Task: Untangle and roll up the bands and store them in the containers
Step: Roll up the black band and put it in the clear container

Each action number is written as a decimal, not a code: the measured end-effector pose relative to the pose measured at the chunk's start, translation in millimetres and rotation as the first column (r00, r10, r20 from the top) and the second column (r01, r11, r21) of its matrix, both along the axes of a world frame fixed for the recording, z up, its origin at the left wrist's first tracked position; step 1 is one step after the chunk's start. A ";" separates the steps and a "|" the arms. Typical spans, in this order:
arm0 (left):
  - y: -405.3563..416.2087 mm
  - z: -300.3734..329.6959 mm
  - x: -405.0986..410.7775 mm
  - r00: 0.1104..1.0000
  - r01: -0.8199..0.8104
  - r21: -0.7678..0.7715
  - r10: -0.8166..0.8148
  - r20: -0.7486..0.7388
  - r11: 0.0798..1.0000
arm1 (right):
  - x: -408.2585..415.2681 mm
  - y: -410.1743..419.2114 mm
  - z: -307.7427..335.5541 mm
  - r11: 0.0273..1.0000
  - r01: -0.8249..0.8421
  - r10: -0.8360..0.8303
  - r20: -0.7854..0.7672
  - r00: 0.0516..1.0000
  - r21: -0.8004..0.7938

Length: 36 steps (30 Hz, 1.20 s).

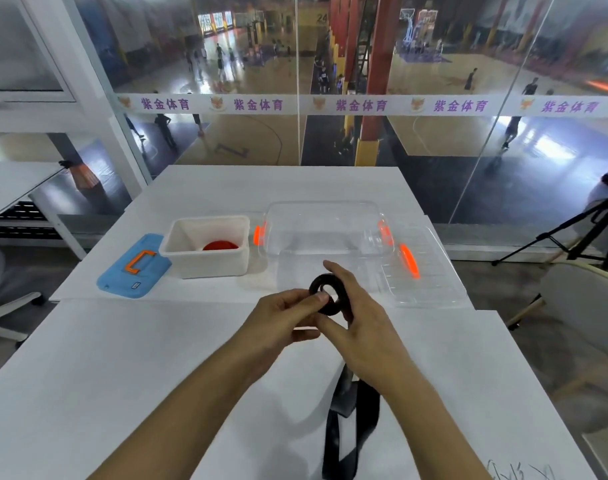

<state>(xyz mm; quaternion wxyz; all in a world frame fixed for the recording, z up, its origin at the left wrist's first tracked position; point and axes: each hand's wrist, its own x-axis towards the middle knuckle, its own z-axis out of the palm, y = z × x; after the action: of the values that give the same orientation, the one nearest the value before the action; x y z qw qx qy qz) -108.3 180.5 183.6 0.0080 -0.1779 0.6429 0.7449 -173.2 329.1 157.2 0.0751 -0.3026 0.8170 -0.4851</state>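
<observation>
A black band is partly wound into a roll, held above the white table between both hands. My left hand pinches the roll's near side with thumb and fingers. My right hand wraps its fingers round the far side of the roll. The band's loose tail trails down under my right wrist toward the near table edge. A white tub at the back left holds a rolled red band. A clear container with orange clips stands beside it, with nothing visible inside.
A blue lid with an orange handle lies left of the white tub. A clear lid with an orange handle lies right of the clear container. A glass wall stands behind the table. A tripod stands at the right.
</observation>
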 end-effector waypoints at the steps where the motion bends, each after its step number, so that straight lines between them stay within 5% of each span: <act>1: -7.1 3.9 0.2 0.999 0.047 -0.022 -0.047 -0.001 0.999 | -4.3 5.0 4.8 0.994 -0.080 0.082 -0.029 0.996 0.069; 6: -32.6 29.0 2.0 0.961 0.268 -0.192 -0.275 -0.011 0.944 | -8.2 10.8 25.4 0.918 -0.289 0.312 -0.045 0.949 0.272; 10: -28.4 30.1 1.8 0.983 0.131 -0.256 -0.160 -0.094 0.958 | -11.0 8.2 28.6 0.955 -0.212 0.235 -0.092 0.968 0.205; 17: -9.1 21.1 1.0 0.969 -0.111 -0.026 0.102 -0.226 0.994 | -5.0 8.4 34.6 0.991 -0.113 0.114 0.011 0.993 -0.072; 25: 18.2 9.2 -13.5 0.925 -0.286 0.230 0.330 -0.187 0.930 | 11.4 -13.0 12.9 0.992 0.117 -0.116 0.009 0.993 -0.049; 31: 12.3 6.1 -5.4 0.985 -0.153 0.063 0.157 -0.075 0.986 | 10.9 -10.8 10.6 0.983 0.183 -0.183 -0.002 0.983 -0.011; 36: -19.8 20.3 1.9 0.994 0.101 -0.033 -0.102 -0.025 0.994 | -13.3 9.5 18.7 0.962 -0.229 0.225 0.047 0.973 0.148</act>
<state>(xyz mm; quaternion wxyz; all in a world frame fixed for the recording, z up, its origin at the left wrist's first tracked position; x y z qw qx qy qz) -106.4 160.6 203.8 0.0345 -0.1350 0.6629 0.7356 -186.6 338.6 175.9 0.1653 -0.3802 0.8105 -0.4137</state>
